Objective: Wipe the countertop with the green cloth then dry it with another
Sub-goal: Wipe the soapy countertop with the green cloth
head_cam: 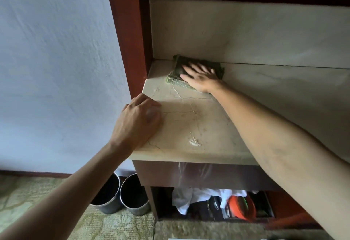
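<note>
Head view: green cloth (176, 73) flat on the beige countertop (189, 118), in the far left corner against the back panel (246, 31), long axis roughly along the back edge, near corner toward the front. Right hand (200, 77) pressed palm-down on it, fingers spread and pointing left, blurred, arm stretched diagonally across the surface; flat, not clasping. Left hand (138, 120) resting on the counter's left front edge, fingers curled loosely, holding nothing. Below, two metal bins (121, 194) on the carpet.

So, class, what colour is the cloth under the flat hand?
Green cloth, darker where shaded, in the head view.
</note>
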